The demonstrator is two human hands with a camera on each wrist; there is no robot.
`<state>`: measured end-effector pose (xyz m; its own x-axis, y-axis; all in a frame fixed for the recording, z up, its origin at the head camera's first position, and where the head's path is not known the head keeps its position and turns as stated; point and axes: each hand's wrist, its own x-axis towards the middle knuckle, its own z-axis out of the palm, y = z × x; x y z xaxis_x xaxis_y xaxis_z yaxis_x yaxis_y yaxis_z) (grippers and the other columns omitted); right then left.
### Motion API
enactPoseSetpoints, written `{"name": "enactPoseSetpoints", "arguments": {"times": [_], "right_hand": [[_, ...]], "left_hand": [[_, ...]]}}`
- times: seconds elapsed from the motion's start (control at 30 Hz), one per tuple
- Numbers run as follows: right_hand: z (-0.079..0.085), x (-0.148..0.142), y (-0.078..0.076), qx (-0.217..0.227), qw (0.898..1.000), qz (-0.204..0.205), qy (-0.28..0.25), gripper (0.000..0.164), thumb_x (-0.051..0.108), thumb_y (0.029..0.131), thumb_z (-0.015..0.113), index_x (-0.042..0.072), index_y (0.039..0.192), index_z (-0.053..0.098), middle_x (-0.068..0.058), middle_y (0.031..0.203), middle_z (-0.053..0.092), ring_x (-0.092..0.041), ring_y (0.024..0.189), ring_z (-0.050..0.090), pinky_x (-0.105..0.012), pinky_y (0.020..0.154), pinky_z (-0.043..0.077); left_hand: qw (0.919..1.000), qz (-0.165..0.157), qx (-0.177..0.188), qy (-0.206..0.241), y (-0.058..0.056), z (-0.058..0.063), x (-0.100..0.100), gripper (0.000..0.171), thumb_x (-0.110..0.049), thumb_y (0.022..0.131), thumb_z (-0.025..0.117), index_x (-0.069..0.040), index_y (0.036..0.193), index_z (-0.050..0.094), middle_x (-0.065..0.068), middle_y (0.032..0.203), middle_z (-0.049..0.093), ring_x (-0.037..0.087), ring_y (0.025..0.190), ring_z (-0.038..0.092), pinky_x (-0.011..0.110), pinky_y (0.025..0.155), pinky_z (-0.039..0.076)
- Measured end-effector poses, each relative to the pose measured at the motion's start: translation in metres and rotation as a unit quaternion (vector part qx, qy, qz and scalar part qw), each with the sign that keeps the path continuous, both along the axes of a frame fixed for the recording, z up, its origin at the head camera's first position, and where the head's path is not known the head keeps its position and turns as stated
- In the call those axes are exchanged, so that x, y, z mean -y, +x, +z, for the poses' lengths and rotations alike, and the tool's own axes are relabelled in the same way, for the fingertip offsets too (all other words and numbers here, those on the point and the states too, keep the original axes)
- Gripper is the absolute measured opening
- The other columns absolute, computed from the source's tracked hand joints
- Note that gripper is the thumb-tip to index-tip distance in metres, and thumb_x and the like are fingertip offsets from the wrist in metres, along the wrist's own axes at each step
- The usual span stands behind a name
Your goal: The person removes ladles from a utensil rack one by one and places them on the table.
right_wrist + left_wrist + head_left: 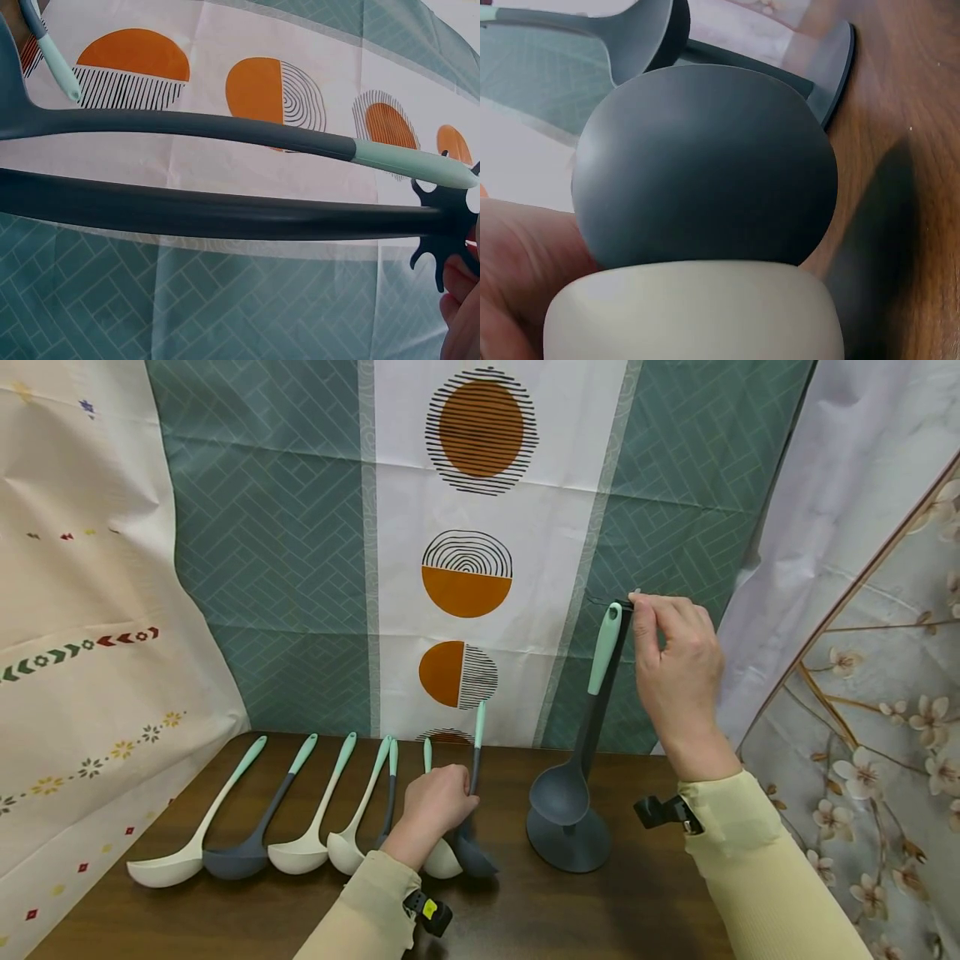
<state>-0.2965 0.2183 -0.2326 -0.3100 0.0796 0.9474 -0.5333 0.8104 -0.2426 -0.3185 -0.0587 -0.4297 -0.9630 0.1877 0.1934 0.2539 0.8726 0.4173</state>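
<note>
My left hand (442, 797) grips a dark grey ladle (476, 856) by its handle, whose mint-green end points up. A white ladle (444, 862) stands close beside it, its handle passing behind the hand; in the left wrist view its bowl overlaps the dark grey bowl. To the right stands a dark utensil stand (570, 852) with a round base and a hooked top. One grey ladle (561, 793) hangs from that top by its handle hole. My right hand (678, 652) pinches the hooked top of the stand between thumb and fingertips.
Left of my left hand, a row of white and grey ladles (297, 853) with mint-green handle ends leans against the back cloth (292, 568). All stand on a brown wooden table (660, 893). A floral cloth (862, 735) hangs at the right.
</note>
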Motion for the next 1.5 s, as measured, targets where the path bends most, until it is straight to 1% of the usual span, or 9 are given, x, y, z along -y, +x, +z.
{"name": "enactPoseSetpoints", "arguments": {"times": [0.3,0.53,0.6,0.7,0.77,0.83,1.0,1.23,1.5], "right_hand": [[0.0004,0.0005,0.0008,0.001,1.000,0.001,-0.004,0.034,0.032,0.117,0.057,0.013,0.128,0.083,-0.009,0.123,0.078,-0.036,0.118,0.066,-0.058,0.098,0.051],[0.0006,0.0015,0.0017,0.002,1.000,-0.002,0.001,0.036,0.033,0.117,0.056,0.012,0.129,0.083,-0.011,0.123,0.077,-0.037,0.117,0.066,-0.058,0.096,0.051],[0.0004,0.0018,0.0013,0.002,1.000,-0.002,-0.001,0.036,0.032,0.117,0.056,0.012,0.129,0.083,-0.011,0.123,0.077,-0.037,0.116,0.066,-0.058,0.095,0.051],[0.0005,0.0021,0.0008,-0.001,1.000,0.000,-0.004,0.034,0.032,0.117,0.058,0.012,0.128,0.083,-0.010,0.123,0.078,-0.036,0.116,0.066,-0.058,0.093,0.051],[0.0006,0.0022,0.0007,-0.001,1.000,0.000,-0.006,0.034,0.032,0.117,0.058,0.013,0.128,0.083,-0.009,0.123,0.078,-0.036,0.116,0.066,-0.057,0.093,0.051],[0.0007,0.0023,0.0008,0.001,1.000,0.000,-0.006,0.034,0.033,0.117,0.058,0.013,0.128,0.083,-0.009,0.123,0.078,-0.036,0.116,0.066,-0.057,0.093,0.051],[0.0008,0.0026,0.0008,0.003,1.000,0.003,-0.004,0.035,0.033,0.117,0.057,0.013,0.129,0.083,-0.009,0.123,0.078,-0.036,0.117,0.066,-0.058,0.096,0.051],[-0.0010,0.0024,0.0012,0.007,1.000,0.006,-0.002,0.035,0.032,0.117,0.057,0.012,0.129,0.083,-0.010,0.123,0.077,-0.037,0.117,0.066,-0.058,0.096,0.050],[-0.0002,0.0033,0.0012,0.001,1.000,0.001,-0.008,0.033,0.031,0.116,0.058,0.013,0.128,0.084,-0.009,0.123,0.078,-0.037,0.116,0.066,-0.057,0.095,0.050]], "left_hand": [[0.9997,0.007,0.018,-0.018,-0.0027,-0.0030,0.0020,0.037,-0.024,0.095,0.085,-0.017,0.069,0.059,-0.004,0.061,0.053,0.017,0.059,0.054,0.035,0.054,0.041],[0.9986,0.011,0.041,-0.032,-0.0016,-0.0058,0.0034,0.044,-0.020,0.096,0.083,-0.016,0.062,0.054,-0.002,0.055,0.042,0.018,0.053,0.043,0.037,0.054,0.036],[0.9979,0.013,0.045,-0.045,-0.0017,-0.0062,0.0037,0.045,-0.022,0.096,0.083,-0.015,0.063,0.055,-0.002,0.056,0.045,0.019,0.055,0.046,0.040,0.060,0.041],[0.9968,0.013,0.047,-0.064,-0.0021,-0.0065,0.0044,0.045,-0.025,0.097,0.084,-0.015,0.063,0.057,0.000,0.058,0.050,0.021,0.059,0.052,0.048,0.076,0.048],[0.9961,0.011,0.047,-0.073,-0.0020,-0.0065,0.0050,0.045,-0.027,0.097,0.085,-0.015,0.063,0.059,0.001,0.059,0.054,0.022,0.061,0.055,0.053,0.086,0.049],[0.9959,0.010,0.047,-0.076,-0.0018,-0.0063,0.0057,0.045,-0.027,0.097,0.085,-0.015,0.063,0.060,0.001,0.059,0.056,0.022,0.061,0.055,0.054,0.088,0.049],[0.9958,0.009,0.046,-0.079,-0.0022,-0.0063,0.0066,0.042,-0.028,0.098,0.086,-0.015,0.066,0.063,0.001,0.061,0.058,0.021,0.062,0.056,0.052,0.086,0.048],[0.9945,0.008,0.055,-0.089,-0.0002,-0.0082,0.0075,0.036,-0.029,0.098,0.086,-0.018,0.071,0.066,-0.003,0.066,0.059,0.019,0.065,0.057,0.054,0.090,0.049],[0.9944,0.003,0.049,-0.094,0.0007,-0.0076,0.0079,0.039,-0.026,0.098,0.085,-0.017,0.067,0.063,-0.002,0.064,0.058,0.019,0.063,0.056,0.051,0.086,0.049]]}}
